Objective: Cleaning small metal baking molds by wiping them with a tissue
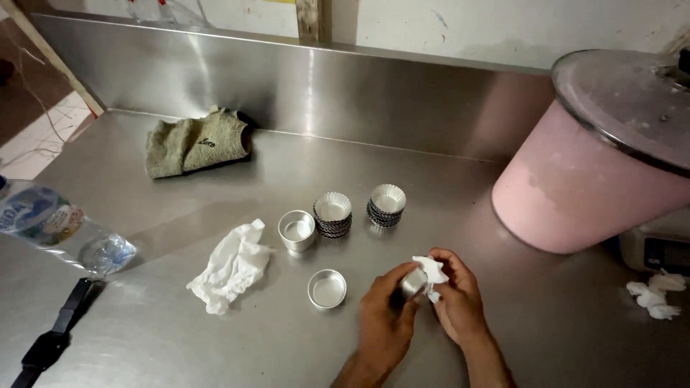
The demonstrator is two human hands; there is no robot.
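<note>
Down at six o'clock on the steel tabletop, both hands meet over one small metal cup. From the head view, the left hand is closed around the cup, holding it on its side, while the right hand pinches a white tissue against the cup's mouth. Just to nine o'clock of the hands sits an empty tin, and beyond it a taller tin. At twelve o'clock stand two stacks of fluted moulds, near each other. A crumpled napkin lies farther left. A grey cloth rests at the back, a pink bucket at two o'clock, a water bottle at the left edge.
</note>
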